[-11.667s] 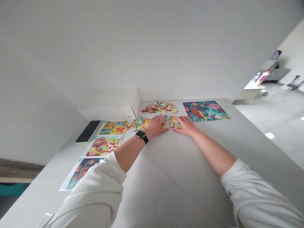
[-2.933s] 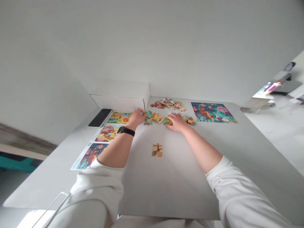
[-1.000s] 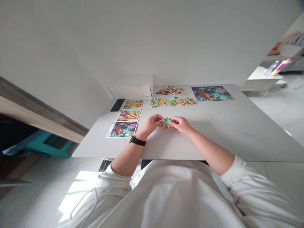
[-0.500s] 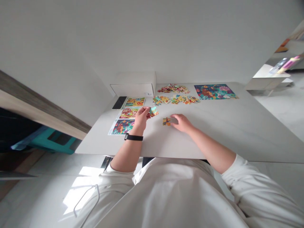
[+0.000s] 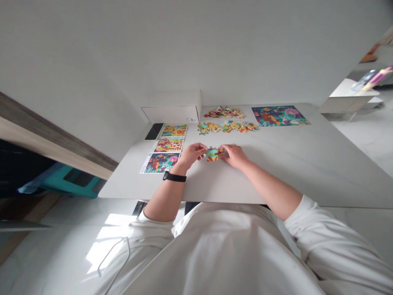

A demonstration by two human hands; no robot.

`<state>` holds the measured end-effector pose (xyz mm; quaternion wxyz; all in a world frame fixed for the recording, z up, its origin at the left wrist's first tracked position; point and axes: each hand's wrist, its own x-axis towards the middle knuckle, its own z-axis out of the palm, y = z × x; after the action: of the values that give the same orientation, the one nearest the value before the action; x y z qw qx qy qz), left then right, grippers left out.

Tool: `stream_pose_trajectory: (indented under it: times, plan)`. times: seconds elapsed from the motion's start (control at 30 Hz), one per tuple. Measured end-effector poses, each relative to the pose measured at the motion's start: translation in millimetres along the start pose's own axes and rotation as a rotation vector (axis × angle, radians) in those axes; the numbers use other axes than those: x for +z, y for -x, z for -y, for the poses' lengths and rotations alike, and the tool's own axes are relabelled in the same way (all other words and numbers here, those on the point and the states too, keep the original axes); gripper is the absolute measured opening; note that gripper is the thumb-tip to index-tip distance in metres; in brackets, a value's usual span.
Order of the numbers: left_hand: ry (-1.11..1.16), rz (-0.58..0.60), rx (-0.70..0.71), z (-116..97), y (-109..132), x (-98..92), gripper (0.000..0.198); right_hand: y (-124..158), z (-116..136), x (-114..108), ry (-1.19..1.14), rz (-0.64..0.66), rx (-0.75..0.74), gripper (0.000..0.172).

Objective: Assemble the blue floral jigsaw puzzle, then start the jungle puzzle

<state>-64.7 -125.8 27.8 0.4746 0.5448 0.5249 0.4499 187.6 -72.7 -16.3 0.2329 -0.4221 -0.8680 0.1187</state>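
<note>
Pinched at the edge by my left hand is a turquoise and orange jigsaw puzzle piece. An orange-brown jigsaw puzzle piece lies right beside it, partly covered; whether the two interlock I cannot tell. My right hand has its thumb and fingers closed around the right side of the orange-brown piece. Behind the hands lie a yellowish heap of loose puzzle pieces and a reddish heap of puzzle pieces.
Left of my hands lies a sheet with three printed pictures, and a black phone beside it. A white box stands against the wall. At the back right is an assembled dark-blue puzzle.
My left hand has moved right and brought the turquoise piece to the orange-brown one. My right hand has closed in on the orange-brown piece, which sits slightly farther right and back.
</note>
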Motion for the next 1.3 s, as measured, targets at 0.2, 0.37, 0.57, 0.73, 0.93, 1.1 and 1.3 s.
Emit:
stream_pose_trajectory:
  times: [0.2,0.37,0.57,0.73,0.93,1.1,1.3]
  plan:
    - [-0.271,0.214,0.001,7.6,3.6,7.7,0.026,1.1,-8.3,3.2,-0.024,-0.046,0.033,0.040]
    - [-0.417,0.255,0.086,10.0,3.5,8.3,0.023,3.7,-7.4,2.3,-0.037,-0.041,0.017,0.034]
    - [-0.535,0.234,0.151,14.1,4.2,12.5,0.019,0.5,-4.1,0.7,-0.042,-0.044,0.019,0.026]
    - [-0.601,0.224,0.169,12.9,5.2,13.7,0.017,-0.2,-5.5,2.0,-0.060,-0.038,0.005,0.027]
    - [-0.586,0.194,0.204,12.1,5.0,12.1,0.015,0.8,-7.2,1.3,-0.064,-0.032,-0.021,0.030]
    - [-0.628,0.182,0.249,12.7,3.7,10.5,0.011,0.6,-8.1,1.3,-0.052,-0.007,-0.038,0.035]
    - [-0.747,0.165,0.255,10.5,3.6,10.4,0.016,0.8,-8.0,0.9,-0.013,0.036,-0.028,0.042]
